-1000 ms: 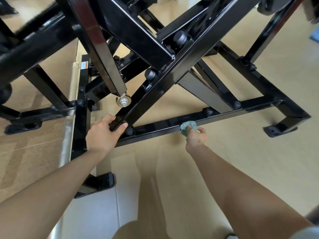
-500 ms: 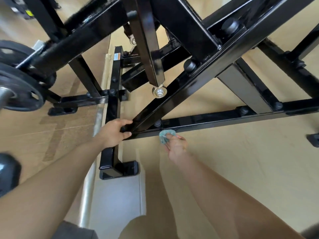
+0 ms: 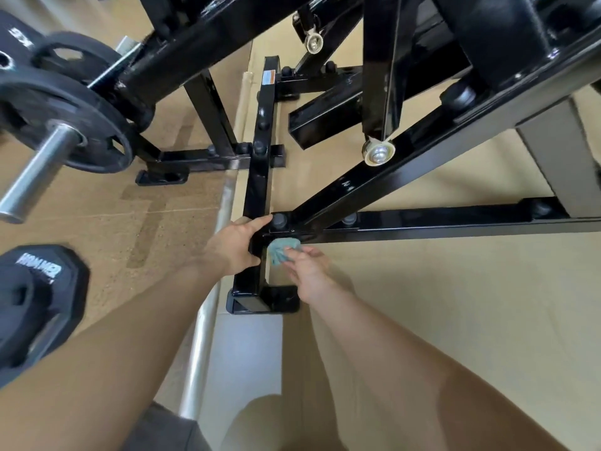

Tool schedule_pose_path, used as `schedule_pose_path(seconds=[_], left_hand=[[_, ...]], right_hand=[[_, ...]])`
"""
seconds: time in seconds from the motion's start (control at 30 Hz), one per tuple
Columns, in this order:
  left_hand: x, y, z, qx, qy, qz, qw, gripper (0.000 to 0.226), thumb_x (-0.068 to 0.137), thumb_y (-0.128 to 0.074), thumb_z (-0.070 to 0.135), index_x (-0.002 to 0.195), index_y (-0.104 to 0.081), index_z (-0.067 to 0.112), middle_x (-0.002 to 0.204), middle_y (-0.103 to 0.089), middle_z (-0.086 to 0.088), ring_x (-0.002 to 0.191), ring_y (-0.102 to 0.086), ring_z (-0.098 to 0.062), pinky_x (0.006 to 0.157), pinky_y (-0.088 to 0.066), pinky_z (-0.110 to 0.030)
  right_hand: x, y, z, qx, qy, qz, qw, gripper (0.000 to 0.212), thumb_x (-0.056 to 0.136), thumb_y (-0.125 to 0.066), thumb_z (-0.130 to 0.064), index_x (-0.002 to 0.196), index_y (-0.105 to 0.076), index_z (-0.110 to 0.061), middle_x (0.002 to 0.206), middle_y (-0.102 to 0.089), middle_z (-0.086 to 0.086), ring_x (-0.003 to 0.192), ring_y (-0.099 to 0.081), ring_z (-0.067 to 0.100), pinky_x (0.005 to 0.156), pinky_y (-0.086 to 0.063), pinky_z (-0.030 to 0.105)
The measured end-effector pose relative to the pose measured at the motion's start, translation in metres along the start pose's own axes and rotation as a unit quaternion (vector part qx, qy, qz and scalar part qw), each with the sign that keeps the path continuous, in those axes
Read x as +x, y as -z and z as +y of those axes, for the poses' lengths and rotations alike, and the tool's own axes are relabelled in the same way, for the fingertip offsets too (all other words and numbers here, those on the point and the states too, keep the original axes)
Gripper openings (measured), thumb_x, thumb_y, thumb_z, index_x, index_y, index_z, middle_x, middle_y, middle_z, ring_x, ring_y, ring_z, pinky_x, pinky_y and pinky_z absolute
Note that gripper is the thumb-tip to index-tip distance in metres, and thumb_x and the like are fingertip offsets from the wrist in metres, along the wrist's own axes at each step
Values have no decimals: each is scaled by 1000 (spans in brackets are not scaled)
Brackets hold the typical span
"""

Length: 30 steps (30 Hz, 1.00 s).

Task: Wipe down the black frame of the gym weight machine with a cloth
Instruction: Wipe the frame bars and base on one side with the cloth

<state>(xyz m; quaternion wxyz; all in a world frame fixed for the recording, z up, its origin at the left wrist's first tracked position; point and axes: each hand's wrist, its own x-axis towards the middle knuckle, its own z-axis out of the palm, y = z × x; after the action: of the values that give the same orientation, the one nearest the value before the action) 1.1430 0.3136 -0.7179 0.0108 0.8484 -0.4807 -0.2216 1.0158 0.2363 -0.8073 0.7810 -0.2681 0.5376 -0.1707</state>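
Down at floor level, one small teal cloth [image 3: 281, 250] is pinched in the fingertips of the right hand [image 3: 309, 266] and pressed against the near side of the black frame [image 3: 422, 219], right at the corner where three bars meet: one long floor bar [image 3: 260, 164] running away from the camera, one cross bar going off to the right, and one diagonal bar [image 3: 374, 180] rising up and to the right. The left hand [image 3: 235, 244] is wrapped round the floor bar just beside that corner, fingers and thumb curled over it, one fingertip reaching toward the joint. Both hands are seen close together, nearly touching, with the cloth between them. Two round bolt caps [image 3: 279, 219] are counted on top of the joint. One black foot [image 3: 263, 301] is seen at the near end of the floor bar, below the hands. Two silver rollers [image 3: 378, 153] are spotted, one hanging over the diagonal bar and one further back. One orange and white sticker [image 3: 269, 78] is stuck near the far end of the floor bar. Over on the left, two weight plates [image 3: 65, 125] can be made out on one steel peg [image 3: 35, 172], one behind the other, and one more black plate with white lettering [image 3: 35, 301] is caught, blurred, at the lower left edge.
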Motion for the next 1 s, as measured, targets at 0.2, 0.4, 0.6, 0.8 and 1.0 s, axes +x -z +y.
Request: schedule_pose_path(seconds=[0.2,0.4,0.6,0.8,1.0], left_hand=[[-3,0,-20,-28,-27,-22,999,81,79,-84,12,149,-48,25,159,-38,1,144,-37,-21,116,-35,-34],[-3,1,-17,-23,-20,-33,999,73,79,-84,12,144,-55,30,162,-32,6,148,-29,-19,118,-30,-38],[-1,5,-12,-18,-5,-36,999,72,77,-86,12,141,-58,28,160,-34,5,146,-32,-20,116,-32,-36],[-3,7,-7,4,0,-41,999,66,79,-84,11,138,-61,29,162,-32,3,147,-32,-23,117,-33,-37],[-4,9,-5,-24,12,-55,998,63,80,-83,10,136,-62,30,162,-31,4,146,-34,-24,115,-34,-40]], right_hand=[[-4,-15,14,-241,137,-64,959,26,86,-74,-4,93,-66,-28,110,-71,4,102,-69,23,94,-57,43],[-20,15,13,-309,124,-176,926,26,84,-75,-5,106,-71,-18,105,-74,0,99,-71,16,83,-61,32],[-29,22,21,-304,116,-169,930,25,81,-84,-26,96,-73,-9,107,-72,11,97,-72,23,81,-63,39],[-31,26,30,-361,196,-149,900,17,75,-87,-14,80,-71,-11,91,-71,7,78,-64,13,72,-53,25],[-33,46,37,-452,131,-202,859,30,77,-85,-12,93,-64,-25,103,-70,0,96,-67,16,84,-58,33]])
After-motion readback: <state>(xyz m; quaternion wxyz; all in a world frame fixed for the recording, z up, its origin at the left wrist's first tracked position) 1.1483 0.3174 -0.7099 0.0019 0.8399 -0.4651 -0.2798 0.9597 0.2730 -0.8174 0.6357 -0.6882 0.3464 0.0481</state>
